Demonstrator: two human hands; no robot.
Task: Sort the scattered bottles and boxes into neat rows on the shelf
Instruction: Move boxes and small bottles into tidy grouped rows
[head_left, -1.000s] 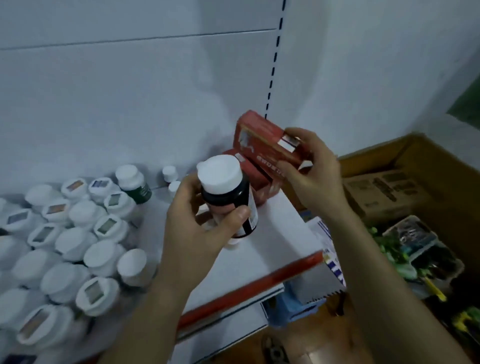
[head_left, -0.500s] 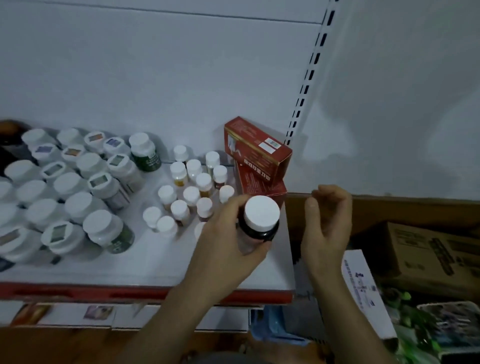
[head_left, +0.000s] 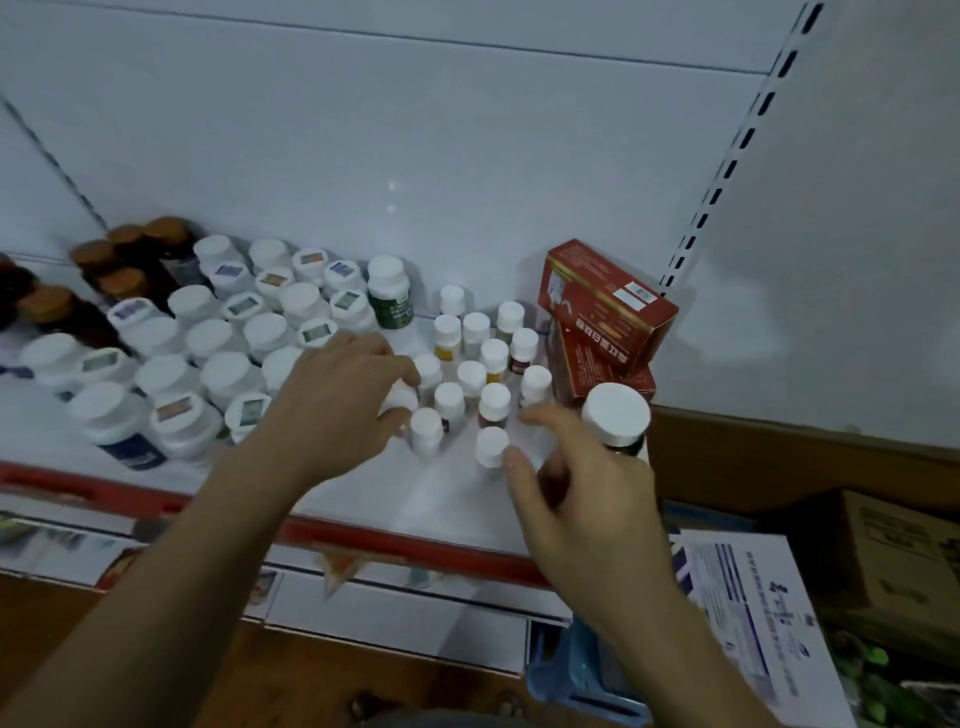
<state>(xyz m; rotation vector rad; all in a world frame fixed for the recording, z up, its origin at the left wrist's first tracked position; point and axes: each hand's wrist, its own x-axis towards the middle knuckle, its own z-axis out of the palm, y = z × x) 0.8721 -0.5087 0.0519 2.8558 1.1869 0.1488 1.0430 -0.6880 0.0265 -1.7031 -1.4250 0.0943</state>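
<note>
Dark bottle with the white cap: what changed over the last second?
The left hand let go of the dark white-capped bottle, now standing on the white shelf beside the red boxes, and reached into the small white-capped bottles. The right hand came forward too. Boxes unchanged.

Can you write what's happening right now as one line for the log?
left hand: on small white-capped bottles | right hand: open beside them | dark bottle: standing by red boxes
</note>
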